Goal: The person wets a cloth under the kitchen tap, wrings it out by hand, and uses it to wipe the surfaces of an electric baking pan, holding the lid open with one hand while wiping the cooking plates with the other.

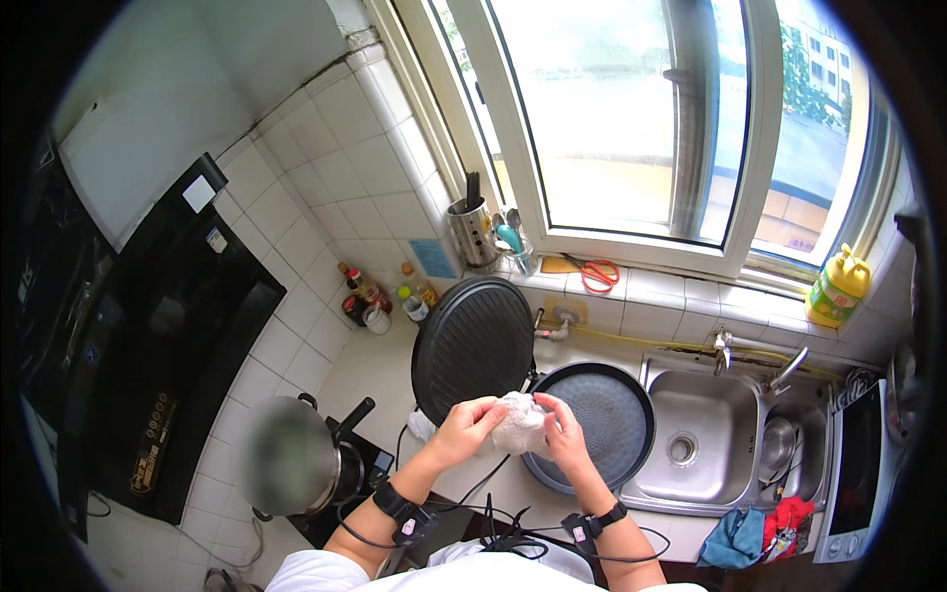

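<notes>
A crumpled white paper towel or cloth [519, 427] is held up between my two hands, in front of an electric griddle pan. Thumb and fingers of my left hand [467, 428] pinch it from the left. My right hand [566, 436] grips its other side, with the fingers curled. Behind it stands the raised ridged black lid [473, 348] of the griddle. The round lower plate [599, 414], with a dimpled grey surface, lies open on the counter and is partly covered by my right hand.
A double steel sink [699, 414] adjoins the griddle; a metal bowl [778, 444] sits in its smaller basin. Blue and red cloths [747, 536] hang at the front edge. Left are a pot [348, 470] on a cooktop and several bottles [418, 296]. Red-handled scissors [598, 275] lie on the sill.
</notes>
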A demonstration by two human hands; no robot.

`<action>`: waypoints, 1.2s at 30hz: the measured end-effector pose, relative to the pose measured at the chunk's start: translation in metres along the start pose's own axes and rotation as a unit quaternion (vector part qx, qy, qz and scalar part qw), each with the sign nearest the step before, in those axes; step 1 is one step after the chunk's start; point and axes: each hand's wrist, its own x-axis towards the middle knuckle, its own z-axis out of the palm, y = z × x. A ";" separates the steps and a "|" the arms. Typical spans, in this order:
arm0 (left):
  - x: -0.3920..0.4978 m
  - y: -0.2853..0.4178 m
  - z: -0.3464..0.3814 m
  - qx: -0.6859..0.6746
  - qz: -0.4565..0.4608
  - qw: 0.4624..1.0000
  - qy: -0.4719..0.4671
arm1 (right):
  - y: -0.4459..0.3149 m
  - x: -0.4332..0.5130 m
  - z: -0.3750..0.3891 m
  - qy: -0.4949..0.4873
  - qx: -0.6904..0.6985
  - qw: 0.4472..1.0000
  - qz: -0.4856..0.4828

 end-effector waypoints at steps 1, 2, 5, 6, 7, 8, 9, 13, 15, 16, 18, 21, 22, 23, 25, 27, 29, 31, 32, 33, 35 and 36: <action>0.001 -0.001 0.002 -0.068 -0.007 0.997 -0.020 | 0.002 0.001 -0.001 -0.037 0.075 0.996 0.007; 0.000 -0.001 0.004 -0.142 -0.020 0.989 -0.042 | 0.003 0.002 -0.001 -0.078 0.141 0.987 0.020; -0.001 0.000 0.002 -0.270 -0.065 0.960 -0.038 | 0.003 0.002 -0.002 -0.190 0.141 0.970 0.048; -0.001 0.001 -0.001 -0.283 -0.088 0.955 -0.014 | 0.003 0.001 -0.003 -0.217 0.141 0.964 0.050; -0.002 0.002 -0.006 -0.283 -0.093 0.955 -0.012 | 0.003 0.000 -0.003 -0.244 0.142 0.958 0.055; -0.003 0.003 -0.011 -0.299 -0.098 0.949 -0.018 | 0.004 -0.001 -0.005 -0.263 0.110 0.958 0.017; -0.004 0.003 -0.015 -0.327 -0.108 0.939 -0.023 | 0.006 -0.002 -0.006 -0.264 0.097 0.959 0.026; -0.013 0.000 -0.023 -0.363 -0.135 0.920 -0.052 | 0.021 -0.002 -0.006 -0.286 0.101 0.952 0.050; -0.015 -0.002 -0.022 -0.357 -0.131 0.924 -0.040 | 0.030 -0.004 -0.002 -0.322 0.172 0.927 0.084; -0.016 -0.003 -0.022 -0.367 -0.118 0.922 -0.041 | 0.033 -0.004 0.002 -0.358 0.249 0.892 0.119; -0.014 -0.002 -0.025 -0.382 -0.081 0.920 -0.033 | 0.033 -0.009 0.006 -0.349 0.311 0.864 0.189; -0.013 0.002 -0.039 -0.184 -0.074 0.979 0.038 | 0.016 -0.010 0.011 -0.228 0.502 0.819 0.161; -0.015 0.004 -0.046 -0.103 -0.083 0.991 0.037 | 0.005 -0.010 0.011 -0.179 0.544 0.803 0.165; -0.020 0.005 -0.054 0.044 -0.094 0.992 0.065 | -0.007 -0.009 0.011 -0.123 0.586 0.780 0.182; -0.029 0.003 -0.070 0.228 0.052 0.954 0.190 | -0.031 0.011 0.009 -0.114 0.535 0.826 0.138; -0.023 -0.006 -0.092 0.207 0.089 0.914 0.337 | -0.051 0.034 0.018 -0.083 0.487 0.861 0.119; 0.002 -0.023 -0.107 0.180 0.132 0.896 0.385 | -0.063 0.060 0.042 -0.038 0.432 0.896 0.099; 0.028 -0.041 -0.108 0.011 0.112 0.944 0.309 | -0.065 0.091 0.071 -0.067 0.310 0.948 0.016; 0.038 -0.048 -0.107 -0.065 0.095 0.958 0.264 | -0.062 0.104 0.088 -0.075 0.236 0.969 0.009; 0.044 -0.055 -0.107 -0.111 0.095 0.961 0.237 | -0.054 0.122 0.107 -0.017 0.053 0.979 -0.195; 0.046 -0.065 -0.105 -0.190 0.073 0.963 0.176 | -0.038 0.138 0.128 0.052 -0.161 0.926 -0.337; 0.043 -0.067 -0.105 -0.181 0.059 0.965 0.179 | -0.028 0.137 0.133 0.077 -0.147 0.920 -0.355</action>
